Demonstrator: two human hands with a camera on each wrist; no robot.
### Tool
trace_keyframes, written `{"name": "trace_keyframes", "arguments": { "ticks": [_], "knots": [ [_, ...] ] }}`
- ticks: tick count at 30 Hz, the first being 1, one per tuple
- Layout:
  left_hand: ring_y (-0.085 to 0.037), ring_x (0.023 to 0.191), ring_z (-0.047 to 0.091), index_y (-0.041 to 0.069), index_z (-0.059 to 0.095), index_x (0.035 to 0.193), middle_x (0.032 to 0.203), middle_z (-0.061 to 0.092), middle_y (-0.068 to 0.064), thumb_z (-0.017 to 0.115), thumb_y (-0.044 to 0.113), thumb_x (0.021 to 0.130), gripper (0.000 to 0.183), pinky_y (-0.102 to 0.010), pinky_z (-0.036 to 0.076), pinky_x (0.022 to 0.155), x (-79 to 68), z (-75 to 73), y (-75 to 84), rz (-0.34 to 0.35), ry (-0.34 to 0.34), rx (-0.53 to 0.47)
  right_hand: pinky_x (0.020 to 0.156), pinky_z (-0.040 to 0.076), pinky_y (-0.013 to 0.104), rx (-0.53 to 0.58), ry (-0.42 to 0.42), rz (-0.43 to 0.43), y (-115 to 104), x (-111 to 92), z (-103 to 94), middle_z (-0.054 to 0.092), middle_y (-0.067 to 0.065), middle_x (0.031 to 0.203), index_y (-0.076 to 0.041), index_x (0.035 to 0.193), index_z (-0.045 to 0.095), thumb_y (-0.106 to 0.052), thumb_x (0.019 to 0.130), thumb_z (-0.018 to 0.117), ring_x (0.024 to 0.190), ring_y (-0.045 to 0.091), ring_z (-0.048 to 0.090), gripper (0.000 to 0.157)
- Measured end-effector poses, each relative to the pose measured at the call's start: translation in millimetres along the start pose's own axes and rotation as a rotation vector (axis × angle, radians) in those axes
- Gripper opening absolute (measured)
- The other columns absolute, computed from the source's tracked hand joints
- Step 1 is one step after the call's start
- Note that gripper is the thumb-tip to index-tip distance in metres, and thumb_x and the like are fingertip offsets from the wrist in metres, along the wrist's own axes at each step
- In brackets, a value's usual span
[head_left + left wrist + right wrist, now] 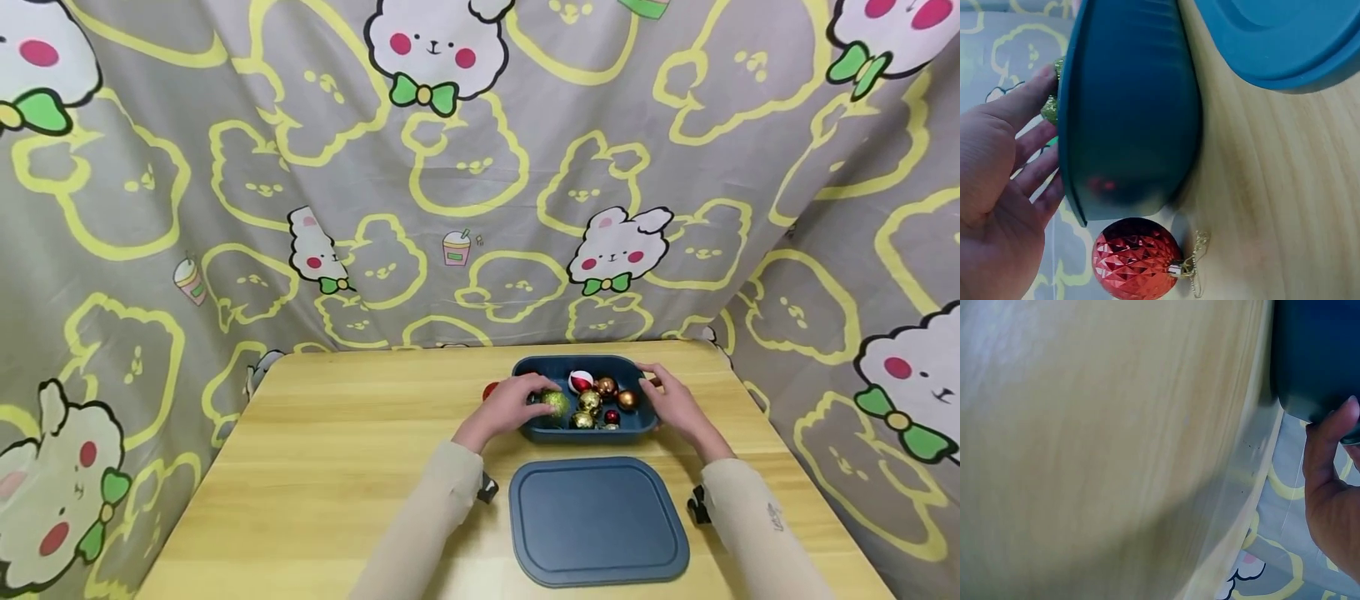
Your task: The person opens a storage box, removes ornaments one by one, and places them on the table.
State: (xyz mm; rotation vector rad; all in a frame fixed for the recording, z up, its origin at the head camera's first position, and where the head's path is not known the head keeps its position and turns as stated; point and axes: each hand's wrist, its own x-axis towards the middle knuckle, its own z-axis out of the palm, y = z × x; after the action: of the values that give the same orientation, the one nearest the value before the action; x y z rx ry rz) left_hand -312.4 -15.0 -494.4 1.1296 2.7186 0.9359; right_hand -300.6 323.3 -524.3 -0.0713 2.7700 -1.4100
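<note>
While the left hand (513,402) partly hides the green ball (555,402) it pinches, the right hand (677,407) curls round the box (585,436) near the tabletop (337,467)'s far edge.

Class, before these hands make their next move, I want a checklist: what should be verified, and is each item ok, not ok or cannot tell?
1. Left hand has the green glittery ball: ok, thumb and fingers are on it.
2. Right hand steadies the blue box: ok, it grips the right end.
3. Lid off the box: ok, it lies on the table, on the person's side of the box.
4. Every ball inside the box: not ok, a red faceted ball is outside, beside the left end.
5. Green ball's underside free of other things: cannot tell, it is hidden.
</note>
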Motion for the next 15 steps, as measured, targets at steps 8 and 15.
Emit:
{"name": "trace_keyframes", "arguments": {
  "ticks": [8, 15],
  "knots": [
    [-0.013, 0.112, 0.065, 0.023, 0.068, 0.135, 0.128, 0.069, 0.004, 0.07, 0.036, 0.099, 0.038, -0.033, 0.056, 0.099, -5.3, -8.8, -3.7, 0.017, 0.068, -0.086, 0.049, 0.057, 0.041, -0.005, -0.007, 0.001, 0, 0, -0.4, 0.047, 0.036, 0.133, -0.01, 0.159, 0.038, -0.028, 0.114, 0.039, 0.064, 0.025, 0.06, 0.048],
    [-0.014, 0.099, 0.065, 0.017, 0.07, 0.132, 0.12, 0.071, 0.0, 0.073, 0.029, 0.098, 0.036, -0.034, 0.059, 0.088, -14.8, -23.7, -10.3, 0.031, 0.16, -0.151, 0.048, 0.057, 0.041, -0.004, 0.005, 0.002, -1, 0, 0.3, 0.047, 0.036, 0.132, -0.01, 0.158, 0.038, -0.03, 0.114, 0.04, 0.062, 0.024, 0.061, 0.048]
  ]
}}
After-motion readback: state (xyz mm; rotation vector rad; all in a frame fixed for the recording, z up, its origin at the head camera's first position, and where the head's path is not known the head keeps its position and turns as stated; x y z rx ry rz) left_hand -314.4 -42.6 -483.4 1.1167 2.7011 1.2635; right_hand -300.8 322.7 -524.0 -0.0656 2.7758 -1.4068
